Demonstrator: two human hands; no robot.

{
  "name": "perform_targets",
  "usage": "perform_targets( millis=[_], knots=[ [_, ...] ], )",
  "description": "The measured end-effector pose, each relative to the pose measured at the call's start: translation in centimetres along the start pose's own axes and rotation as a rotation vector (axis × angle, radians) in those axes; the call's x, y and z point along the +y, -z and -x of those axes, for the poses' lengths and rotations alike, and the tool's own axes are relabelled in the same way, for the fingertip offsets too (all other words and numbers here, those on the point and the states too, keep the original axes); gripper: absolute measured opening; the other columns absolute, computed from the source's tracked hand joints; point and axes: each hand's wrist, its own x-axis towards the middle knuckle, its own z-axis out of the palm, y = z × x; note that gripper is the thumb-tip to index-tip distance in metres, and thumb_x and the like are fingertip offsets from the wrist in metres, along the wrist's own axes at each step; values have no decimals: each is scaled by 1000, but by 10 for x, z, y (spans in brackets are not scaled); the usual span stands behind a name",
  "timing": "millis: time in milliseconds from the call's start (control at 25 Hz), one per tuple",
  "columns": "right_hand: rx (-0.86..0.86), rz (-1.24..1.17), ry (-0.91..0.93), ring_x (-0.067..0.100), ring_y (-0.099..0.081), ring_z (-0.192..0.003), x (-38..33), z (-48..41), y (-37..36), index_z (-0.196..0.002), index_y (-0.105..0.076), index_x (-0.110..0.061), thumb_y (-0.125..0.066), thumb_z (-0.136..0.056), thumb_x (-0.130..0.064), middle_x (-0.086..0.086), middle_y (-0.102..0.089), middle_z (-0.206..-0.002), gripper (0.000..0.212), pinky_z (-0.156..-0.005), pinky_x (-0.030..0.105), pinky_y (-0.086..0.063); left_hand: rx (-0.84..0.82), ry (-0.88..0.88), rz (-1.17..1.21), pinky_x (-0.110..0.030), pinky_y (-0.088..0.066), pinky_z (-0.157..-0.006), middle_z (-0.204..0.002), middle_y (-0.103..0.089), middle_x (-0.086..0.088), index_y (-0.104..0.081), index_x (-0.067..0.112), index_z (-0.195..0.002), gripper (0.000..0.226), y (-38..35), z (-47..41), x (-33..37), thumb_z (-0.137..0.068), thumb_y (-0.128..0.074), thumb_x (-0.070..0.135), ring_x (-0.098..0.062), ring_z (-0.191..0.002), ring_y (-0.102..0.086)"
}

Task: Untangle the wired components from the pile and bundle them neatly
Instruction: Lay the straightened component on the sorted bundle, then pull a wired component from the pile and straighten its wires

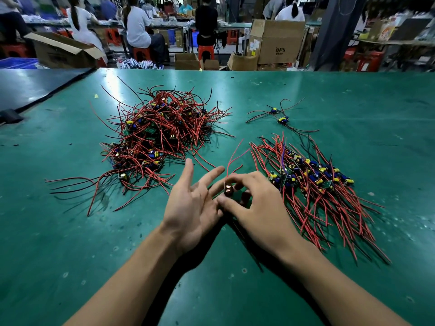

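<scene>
The head camera, the only view here, looks down on a green mat [353, 102] with the work laid out in three lots. To the left of centre sits the tangled pile [160, 137], a thick knot of red and black wires with small blue and yellow boards buried in it. It is the biggest heap on the table. To the right lies the combed bundle [315, 184], its boards gathered in a row and its wires fanned out roughly parallel towards the near edge. Beyond it, apart from both, lie two loose units [279, 115] with their wires crossed.

Between the heaps, the right hand [254, 201] pinches a single component [228, 190] between thumb and curled forefinger; its red leads [233, 158] rise from the pinch and arc away over the mat. The left hand [190, 203] is just beside it, palm turned inward, fingers straight and spread – gripping nothing, though its lower fingers look to touch the piece (the overlap makes this hard to settle).

As a judgement, the job is perhaps a third done: one unit is freed and heading for the combed lot, while most of the stock remains knotted. No tie or band shows on the sorted wires, so binding is also not yet done.
</scene>
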Motion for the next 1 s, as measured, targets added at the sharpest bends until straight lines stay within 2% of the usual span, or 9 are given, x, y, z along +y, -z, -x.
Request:
perform_targets(
  millis=[200, 360, 480, 560, 680, 760, 880, 920, 1000],
  knots=[
    [151, 102, 2, 11, -60, -89, 12, -9, 12, -109, -71, -22, -76, -85, -22, -4, -65, -99, 24, -88, 29, -48, 49, -30, -149, -42, -46, -104, -130, -63, -11, -50, 14, -136, 75, -2, -2, -4, -90, -29, 70, -24, -118, -62],
    [219, 434, -217, 22, -54, -114, 29, -21, 33, -127, -65, -26, -68, -91, -33, -1, -60, -117, 37, -96, 39, -35, 128, -92, -250, -37, -61, -72, -109, -70, -19, -58, 3, -120, 71, 2, -4, -1, -94, -30, 62, -30, -88, -70],
    [261, 514, -128, 23, -54, -109, 24, -17, 30, -121, -70, -24, -68, -91, -34, 0, -60, -111, 31, -86, 34, -25, 178, -139, -272, -30, -55, -51, -84, -69, -14, -59, 0, -113, 63, 3, -4, -2, -97, -34, 55, -24, -60, -63],
    [256, 513, 22, 23, -58, -100, 13, -11, 18, -108, -74, -22, -67, -90, -31, -1, -62, -102, 22, -80, 32, -23, 219, -178, -290, -26, -49, -44, -73, -66, -9, -59, 0, -108, 56, 6, -6, -2, -99, -36, 51, -20, -51, -57],
    [140, 422, 151, 21, -61, -89, 3, -1, -2, -98, -75, -22, -63, -89, -29, -3, -62, -93, 16, -79, 36, -36, 272, -230, -302, -22, -40, -39, -62, -60, -4, -60, 3, -98, 43, 8, -9, -3, -101, -40, 41, -16, -43, -50],
    [32, 233, 152, 17, -61, -84, 1, 0, -12, -100, -74, -17, -64, -92, -22, -2, -60, -93, 14, -80, 33, -45, 301, -278, -278, -21, -34, -39, -59, -54, -3, -60, 3, -94, 33, 8, -12, -7, -101, -44, 31, -15, -41, -46],
    [-5, 88, 129, 9, -58, -87, 0, -3, -24, -104, -74, -12, -63, -93, -10, -1, -60, -96, 15, -85, 12, -41, 365, -360, -226, -23, -32, -42, -59, -49, -3, -59, 5, -95, 18, 8, -15, -8, -100, -48, 19, -16, -42, -44],
    [-6, 80, 113, 8, -58, -89, -1, -5, -28, -107, -73, -12, -62, -94, -10, -1, -61, -97, 17, -86, 11, -41, 401, -391, -223, -24, -34, -42, -60, -49, -3, -57, 6, -95, 14, 10, -17, -7, -100, -48, 16, -15, -42, -45],
    [-2, 75, 79, 9, -60, -94, -6, -11, -34, -111, -72, -15, -59, -97, -18, -2, -64, -103, 20, -90, 21, -46, 497, -452, -236, -26, -36, -43, -61, -48, -3, -52, 9, -92, 8, 13, -20, -4, -99, -48, 12, -14, -42, -46]
  ],
)
